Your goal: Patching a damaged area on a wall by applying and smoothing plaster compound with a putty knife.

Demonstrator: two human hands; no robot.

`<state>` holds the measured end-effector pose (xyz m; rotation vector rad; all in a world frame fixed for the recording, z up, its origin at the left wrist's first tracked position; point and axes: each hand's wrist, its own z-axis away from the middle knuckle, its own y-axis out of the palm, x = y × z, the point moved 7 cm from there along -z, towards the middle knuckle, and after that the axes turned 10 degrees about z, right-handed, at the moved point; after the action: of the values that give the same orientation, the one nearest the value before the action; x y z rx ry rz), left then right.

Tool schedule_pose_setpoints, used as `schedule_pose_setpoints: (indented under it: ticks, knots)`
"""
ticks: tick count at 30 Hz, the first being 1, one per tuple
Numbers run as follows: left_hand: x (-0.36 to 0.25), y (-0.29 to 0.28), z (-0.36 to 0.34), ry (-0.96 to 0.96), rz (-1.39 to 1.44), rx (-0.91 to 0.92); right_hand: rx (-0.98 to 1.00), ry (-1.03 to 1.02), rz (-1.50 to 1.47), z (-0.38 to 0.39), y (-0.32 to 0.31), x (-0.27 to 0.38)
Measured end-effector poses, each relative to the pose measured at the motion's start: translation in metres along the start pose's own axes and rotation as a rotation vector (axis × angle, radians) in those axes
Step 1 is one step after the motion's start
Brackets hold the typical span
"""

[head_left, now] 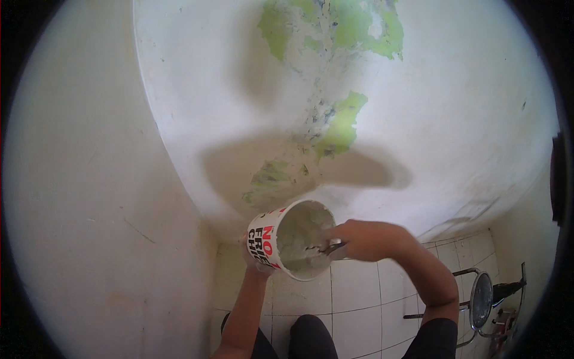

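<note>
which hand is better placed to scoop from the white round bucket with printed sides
Right, I'd judge: the right hand holds a slim, metallic-looking tool at the mouth of the white round bucket, while the left hand supports it.

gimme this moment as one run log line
left hand: holds tilted white bucket | right hand: grips tool at bucket mouth | bucket: pale paste inside | wall: green patches | round stool: on tiled floor

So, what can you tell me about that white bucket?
The bucket is round and white, plastic or card by its look, with bold red and black lettering outside. Pale paste coats its inside. It is tilted, mouth turned rightward, held above the tiled floor. The left hand supports it; the right hand holds a tool at its mouth.
</note>
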<state>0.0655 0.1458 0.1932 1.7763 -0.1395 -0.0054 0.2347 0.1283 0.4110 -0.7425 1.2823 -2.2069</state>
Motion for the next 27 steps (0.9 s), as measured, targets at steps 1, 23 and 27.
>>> schedule_pose_setpoints:
  ticks: [1, 23, 27]
  knots:
    - [-0.003, -0.001, 0.001, 0.015, -0.1, -0.032, -0.005, -0.027, -0.215, 0.009, -0.011, -0.004]
    - [0.009, 0.021, -0.012, -0.004, -0.062, -0.168, -1.282, 0.14, 1.055, 0.027, -0.075, -0.069]
    - [0.003, 0.011, -0.012, 0.028, 0.005, -0.236, -1.313, 0.071, 1.05, 0.034, -0.074, -0.05]
